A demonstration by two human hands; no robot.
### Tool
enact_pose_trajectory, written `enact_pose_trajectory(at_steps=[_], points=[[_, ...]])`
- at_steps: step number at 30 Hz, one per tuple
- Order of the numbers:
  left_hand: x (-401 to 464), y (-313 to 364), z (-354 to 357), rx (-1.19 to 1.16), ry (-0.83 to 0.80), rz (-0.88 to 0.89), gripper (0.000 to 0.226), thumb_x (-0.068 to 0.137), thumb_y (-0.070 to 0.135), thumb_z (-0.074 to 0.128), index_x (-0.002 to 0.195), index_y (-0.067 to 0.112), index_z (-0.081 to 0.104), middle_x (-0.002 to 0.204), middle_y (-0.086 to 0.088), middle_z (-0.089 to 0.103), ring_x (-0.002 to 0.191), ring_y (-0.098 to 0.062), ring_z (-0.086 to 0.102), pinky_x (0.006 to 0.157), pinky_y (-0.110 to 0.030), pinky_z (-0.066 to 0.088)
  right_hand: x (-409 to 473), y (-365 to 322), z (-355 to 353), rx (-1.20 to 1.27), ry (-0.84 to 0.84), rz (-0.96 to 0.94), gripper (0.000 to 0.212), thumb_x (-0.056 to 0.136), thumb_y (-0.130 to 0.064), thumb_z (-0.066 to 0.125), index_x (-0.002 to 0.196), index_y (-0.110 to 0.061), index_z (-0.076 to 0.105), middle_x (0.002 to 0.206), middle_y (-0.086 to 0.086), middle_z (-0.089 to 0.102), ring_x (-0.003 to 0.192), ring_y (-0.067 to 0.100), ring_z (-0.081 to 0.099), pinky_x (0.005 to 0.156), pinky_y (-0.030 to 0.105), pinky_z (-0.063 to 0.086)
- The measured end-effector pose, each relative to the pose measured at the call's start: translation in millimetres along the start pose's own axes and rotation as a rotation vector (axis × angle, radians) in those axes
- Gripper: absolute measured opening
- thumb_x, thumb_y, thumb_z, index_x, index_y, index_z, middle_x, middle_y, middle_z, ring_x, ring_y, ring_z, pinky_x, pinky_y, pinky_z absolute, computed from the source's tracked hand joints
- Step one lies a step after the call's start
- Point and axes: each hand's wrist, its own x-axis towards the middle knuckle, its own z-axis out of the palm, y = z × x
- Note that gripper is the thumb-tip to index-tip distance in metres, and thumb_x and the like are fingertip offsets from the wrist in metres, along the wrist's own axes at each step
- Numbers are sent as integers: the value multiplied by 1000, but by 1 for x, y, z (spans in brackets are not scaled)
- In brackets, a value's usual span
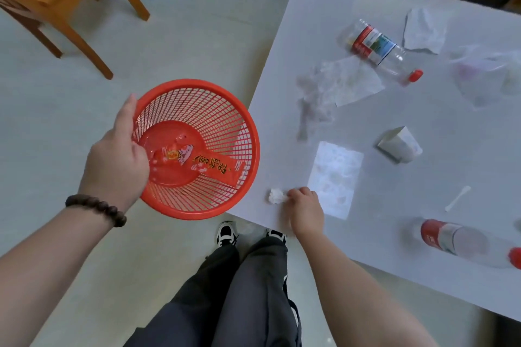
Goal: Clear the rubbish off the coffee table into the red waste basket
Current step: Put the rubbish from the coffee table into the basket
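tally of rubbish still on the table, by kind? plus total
Plastic bottles: 2 (far bottle, near bottle)
Flat paper or wrapper sheets: 3 ()
Clear plastic bags or film: 2 ()
Crushed paper cup: 1
Tissue wad, pinched by the right hand: 1
Small white stick: 1
Total: 10

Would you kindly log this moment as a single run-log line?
left hand: holds red waste basket by rim | right hand: pinching tissue wad on coffee table | basket: red wrapper inside
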Motion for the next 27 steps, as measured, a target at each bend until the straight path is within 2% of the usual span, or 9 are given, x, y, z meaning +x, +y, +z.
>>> enact_pose_trajectory(at_steps=[4, 6, 9, 11, 15, 18, 22, 25, 27], points=[[2, 6, -10, -3, -24, -25, 62, 89, 5, 39, 144, 27, 20, 102, -22, 61, 81, -39, 57, 71, -48, 49, -10, -25, -34, 223, 187, -33, 22, 91, -9, 50, 106, -11, 65, 106, 6, 60, 104, 25, 50, 75, 33, 42], [5, 11, -18, -18, -27, -30, 65, 86, 3, 39, 144, 28, 22, 98, -24, 61, 78, -39, 57, 69, -46, 48, -19, -45, -60, 313, 272, -76, 20, 90, -9, 53, 104, -11, 67, 102, 3, 61, 98, 23, 53, 73, 28, 39], [10, 21, -31, -62, -10, -16, 67, 84, 0, 40, 144, 26, 25, 92, -22, 61, 68, -32, 51, 62, -37, 41, -35, -78, -102, 439, 420, -121, 17, 89, -8, 55, 99, -14, 68, 95, -6, 57, 91, 18, 56, 71, 18, 38], [11, 27, -40, -74, 5, 9, 67, 84, 0, 41, 144, 25, 25, 95, -20, 60, 69, -27, 48, 62, -33, 37, -46, -102, -129, 490, 505, -169, 18, 87, -6, 57, 95, -16, 69, 92, -9, 55, 87, 17, 57, 71, 13, 37], [10, 37, -59, -128, -8, 31, 69, 85, 4, 38, 145, 30, 18, 102, -18, 60, 82, -34, 57, 68, -40, 48, -65, -159, -167, 492, 582, -366, 16, 83, -5, 61, 91, -15, 70, 88, -7, 58, 82, 16, 57, 70, 18, 40], [4, 43, -71, -188, -34, 47, 71, 85, 6, 39, 145, 35, 14, 108, -17, 60, 87, -36, 59, 72, -44, 50, -70, -202, -175, 377, 570, -493, 18, 80, -1, 62, 92, -11, 71, 90, 4, 65, 89, 22, 57, 74, 26, 42], [-1, 51, -79, -232, -8, 77, 72, 84, 4, 39, 145, 36, 16, 105, -17, 61, 83, -35, 58, 67, -38, 47, -67, -237, -167, 216, 436, -543, 18, 83, -7, 59, 97, -10, 69, 94, 8, 64, 93, 29, 55, 75, 39, 46], [0, 56, -81, -290, -24, 78, 70, 84, 3, 39, 145, 32, 20, 102, -19, 62, 84, -37, 58, 65, -36, 44, -60, -242, -160, 64, 261, -506, 38, 86, -15, 57, 124, -16, 58, 117, 9, 60, 109, 31, 50, 91, 43, 43], [3, 60, -79, -309, -35, 98, 67, 85, 6, 40, 145, 30, 21, 99, -19, 63, 82, -36, 58, 62, -33, 41, -59, -237, -158, -19, 216, -466, 51, 87, -18, 57, 137, -21, 46, 135, 7, 52, 124, 29, 43, 103, 43, 37]])
